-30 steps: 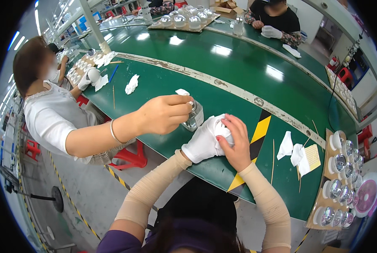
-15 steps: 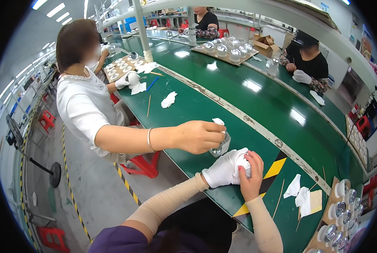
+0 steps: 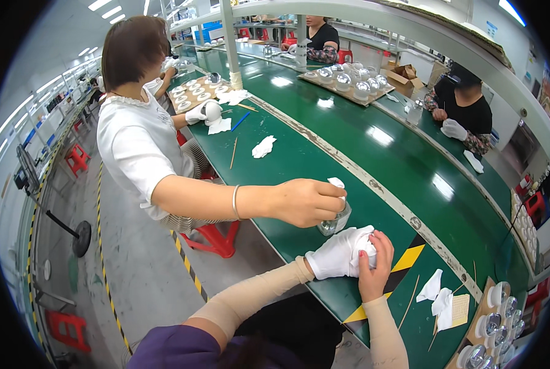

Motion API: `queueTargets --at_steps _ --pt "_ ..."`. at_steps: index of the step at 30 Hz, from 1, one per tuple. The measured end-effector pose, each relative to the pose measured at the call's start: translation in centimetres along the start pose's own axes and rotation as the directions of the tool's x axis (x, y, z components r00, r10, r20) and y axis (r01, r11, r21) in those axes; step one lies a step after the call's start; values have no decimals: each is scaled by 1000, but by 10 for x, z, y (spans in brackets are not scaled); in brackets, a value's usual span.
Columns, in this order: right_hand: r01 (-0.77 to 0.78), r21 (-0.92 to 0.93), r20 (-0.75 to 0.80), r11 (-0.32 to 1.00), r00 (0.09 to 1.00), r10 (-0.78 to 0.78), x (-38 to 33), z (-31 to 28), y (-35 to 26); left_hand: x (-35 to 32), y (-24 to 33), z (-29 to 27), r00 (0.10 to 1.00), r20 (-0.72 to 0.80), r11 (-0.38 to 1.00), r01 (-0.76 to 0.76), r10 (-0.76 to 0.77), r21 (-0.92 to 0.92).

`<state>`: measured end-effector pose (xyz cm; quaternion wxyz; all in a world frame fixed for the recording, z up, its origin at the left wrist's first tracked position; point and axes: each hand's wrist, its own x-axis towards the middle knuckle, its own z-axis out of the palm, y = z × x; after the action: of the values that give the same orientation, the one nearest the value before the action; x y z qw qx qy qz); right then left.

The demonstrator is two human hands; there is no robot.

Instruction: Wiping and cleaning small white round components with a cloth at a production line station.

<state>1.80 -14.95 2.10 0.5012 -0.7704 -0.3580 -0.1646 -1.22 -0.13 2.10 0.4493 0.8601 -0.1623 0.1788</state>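
Note:
My left hand (image 3: 335, 254), in a white glove, is closed around a rounded white piece (image 3: 366, 247) over the bench's near edge. My bare right hand (image 3: 376, 264) presses against that piece from the right, its fingers curled over it. Glove and fingers cover most of it, so I cannot tell its exact kind. Just beyond my gloved hand stands a clear glass jar (image 3: 334, 224). A co-worker's bare hand (image 3: 309, 203) reaches in from the left and holds a bit of white cloth (image 3: 336, 182) at the jar's mouth.
Cloth scraps (image 3: 432, 286), thin wooden sticks and a yellowish pad (image 3: 461, 309) lie to my right. Beside them, a board (image 3: 477, 315) carries several clear domes on white bases. Yellow-black tape (image 3: 408, 257) crosses the green bench. Two more people work across it.
The whole view has shifted slightly, moving the scene rightward. Both my hands keep hold of the white piece, and the co-worker's hand stays at the jar.

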Motion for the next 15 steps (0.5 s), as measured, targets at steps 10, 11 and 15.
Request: queueTargets --at_steps 10,11,15 --pt "3 5 -10 1000 1000 -3 -1 1 1 -1 -6 5 996 -83 1000 -24 25 13" --pt "7 8 -7 1000 1000 -7 -1 1 1 -1 -6 6 996 -87 1000 -26 27 10" --pt "-8 27 -13 1000 1000 8 -1 2 2 1 2 -1 999 -45 1000 -2 2 -5"
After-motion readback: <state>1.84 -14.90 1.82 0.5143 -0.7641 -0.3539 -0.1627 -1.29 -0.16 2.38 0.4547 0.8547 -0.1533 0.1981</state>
